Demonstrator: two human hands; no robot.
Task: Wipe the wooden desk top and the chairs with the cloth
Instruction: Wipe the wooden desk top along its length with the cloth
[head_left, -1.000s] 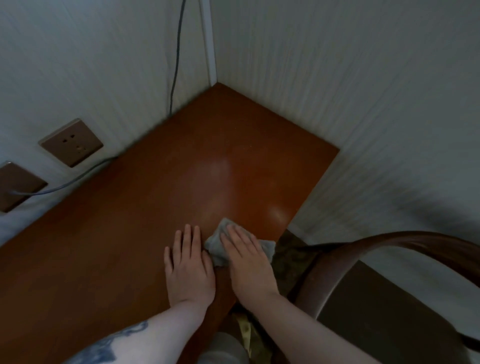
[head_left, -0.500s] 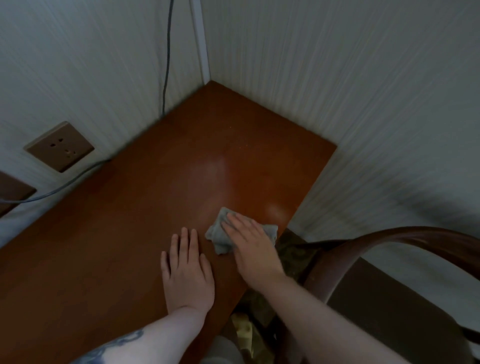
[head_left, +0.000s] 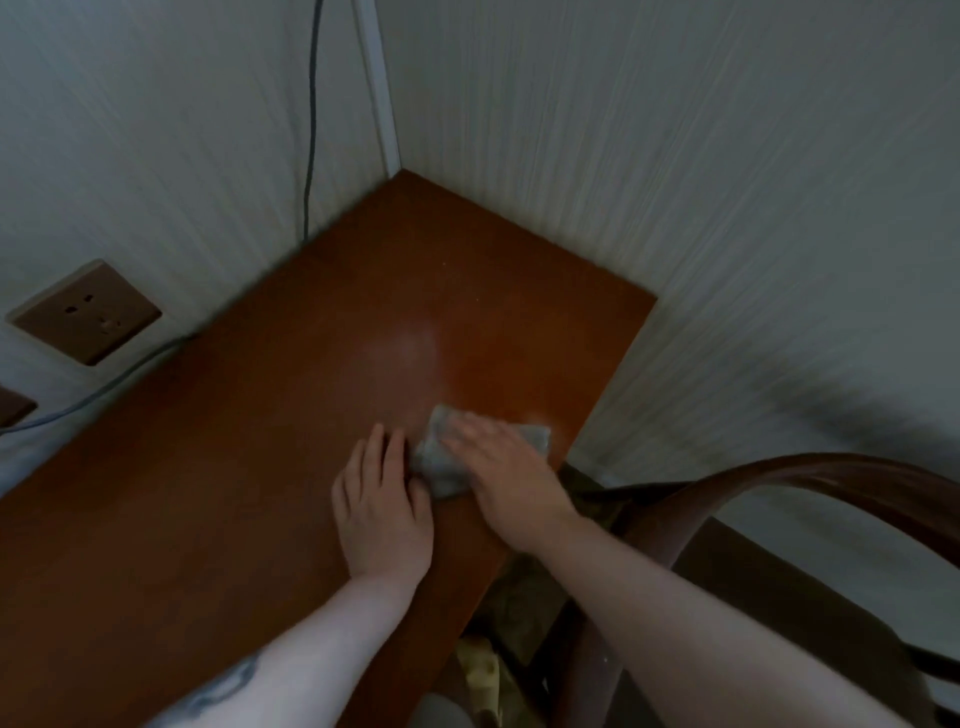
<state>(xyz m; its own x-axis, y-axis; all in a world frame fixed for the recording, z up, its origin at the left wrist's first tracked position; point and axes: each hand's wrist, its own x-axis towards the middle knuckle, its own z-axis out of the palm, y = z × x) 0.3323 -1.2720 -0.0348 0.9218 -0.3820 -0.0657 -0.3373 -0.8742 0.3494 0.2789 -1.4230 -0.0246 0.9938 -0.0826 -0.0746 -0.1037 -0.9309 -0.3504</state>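
Under the straight, blurred fingers of the right hand (head_left: 506, 480) lies the grey cloth (head_left: 441, 462), pressed flat on the wooden desk top (head_left: 260, 441) near its right edge; just left of it the left hand (head_left: 384, 512) rests palm-down, fingers extended and together, index side touching the cloth; a curved chair (head_left: 753, 483) stands right of both

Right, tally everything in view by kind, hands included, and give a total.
Hands: 2, left and right
Cloth: 1
Desk: 1
Chair: 1
Wall sockets: 2, and at the frame edge
Cables: 2, and
Total: 9
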